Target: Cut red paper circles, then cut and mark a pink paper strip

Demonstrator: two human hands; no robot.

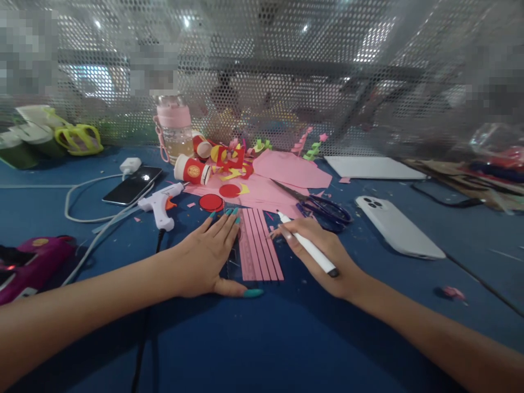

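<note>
Pink lined paper (260,246) sits between both hands; left hand (204,256) flat, pressing a ruler (232,256); right hand (323,256) grip closed on white pen (309,245).

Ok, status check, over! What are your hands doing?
Left hand flat on ruler beside pink paper. Right hand holds white pen, tip at paper's edge. Scissors just beyond, not touching.
</note>
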